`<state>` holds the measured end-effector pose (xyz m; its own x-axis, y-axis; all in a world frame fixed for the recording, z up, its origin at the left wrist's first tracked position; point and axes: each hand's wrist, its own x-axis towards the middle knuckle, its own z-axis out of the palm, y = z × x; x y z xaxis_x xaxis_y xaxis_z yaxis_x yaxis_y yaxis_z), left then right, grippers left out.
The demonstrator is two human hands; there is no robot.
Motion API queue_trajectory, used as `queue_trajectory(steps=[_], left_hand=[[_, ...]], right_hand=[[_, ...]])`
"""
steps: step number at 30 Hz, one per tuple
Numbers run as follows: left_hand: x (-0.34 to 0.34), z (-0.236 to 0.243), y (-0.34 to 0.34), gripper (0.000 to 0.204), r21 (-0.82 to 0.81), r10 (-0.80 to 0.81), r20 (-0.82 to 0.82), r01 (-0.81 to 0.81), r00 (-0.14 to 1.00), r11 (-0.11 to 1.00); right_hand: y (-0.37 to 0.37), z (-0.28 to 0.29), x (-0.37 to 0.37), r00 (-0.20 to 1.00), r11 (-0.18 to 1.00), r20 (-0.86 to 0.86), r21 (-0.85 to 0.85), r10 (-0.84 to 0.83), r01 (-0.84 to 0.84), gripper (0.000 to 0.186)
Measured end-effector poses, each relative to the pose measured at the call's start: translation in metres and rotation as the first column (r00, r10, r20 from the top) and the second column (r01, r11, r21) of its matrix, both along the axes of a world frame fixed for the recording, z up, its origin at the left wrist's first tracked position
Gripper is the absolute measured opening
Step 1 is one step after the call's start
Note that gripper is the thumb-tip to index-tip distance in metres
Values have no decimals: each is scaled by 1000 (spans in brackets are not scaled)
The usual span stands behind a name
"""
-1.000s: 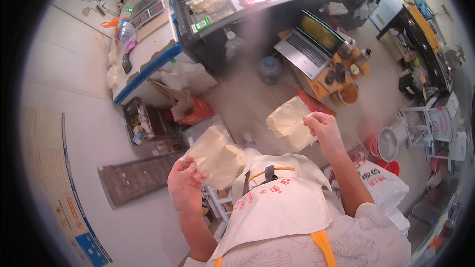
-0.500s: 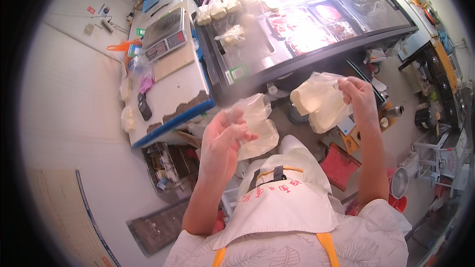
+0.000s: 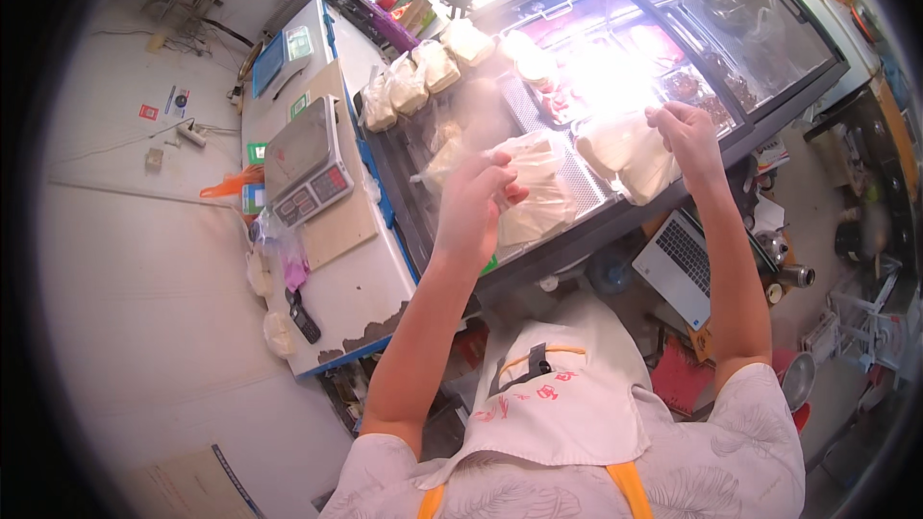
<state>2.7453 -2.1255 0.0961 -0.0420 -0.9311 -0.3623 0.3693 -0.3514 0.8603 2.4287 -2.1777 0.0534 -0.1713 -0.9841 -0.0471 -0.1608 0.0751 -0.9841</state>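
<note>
My left hand (image 3: 473, 207) grips the gathered top of a thin, clear plastic bag (image 3: 540, 194), its fingers closed. Pale cream pieces fill that bag, perhaps stacked sheets, but the plastic blurs their kind. In my right hand (image 3: 688, 139), pinched by its top, hangs a second plastic bag (image 3: 630, 161) with similar pale contents. Both bags are over the front part of a glass-topped display case (image 3: 663, 159). Along the case's left end several bagged pale bundles (image 3: 437, 65) stand in a row. Some smaller bags lie below them, partly behind my left hand.
At the left stands a white counter with a blue edge (image 3: 356, 303), bearing a digital scale (image 3: 312, 168) and a black handheld phone (image 3: 303, 317). Trays of reddish meat (image 3: 663, 43) show under glare in the case. A laptop (image 3: 676, 264) stands open below at the right.
Both hands have moved forward and up with their bags, from in front of the display case to over it. My body has come nearer the case.
</note>
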Motion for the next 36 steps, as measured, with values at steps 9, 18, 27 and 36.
queue_trajectory(steps=[9, 18, 27, 36], left_hand=[[-30, -53, -129, 21, 96, 27, -75, -20, 997, 995], [-26, -71, -144, 54, 102, -13, 197, -7, 980, 995], [-1, -79, -34, 73, -26, -115, 505, 148, 856, 989], [41, -196, 161, 42, 478, -860, 202, 720, 468, 504]], right_hand=[[-119, -59, -25, 982, 998, -180, -10, -57, 56, 33], [-141, -78, -23, 920, 984, -382, 115, -84, 137, 61], [-7, -66, -7, 540, 844, -651, -372, -534, 387, 65], [473, -293, 90, 709, 682, -576, 325, -407, 655, 33]])
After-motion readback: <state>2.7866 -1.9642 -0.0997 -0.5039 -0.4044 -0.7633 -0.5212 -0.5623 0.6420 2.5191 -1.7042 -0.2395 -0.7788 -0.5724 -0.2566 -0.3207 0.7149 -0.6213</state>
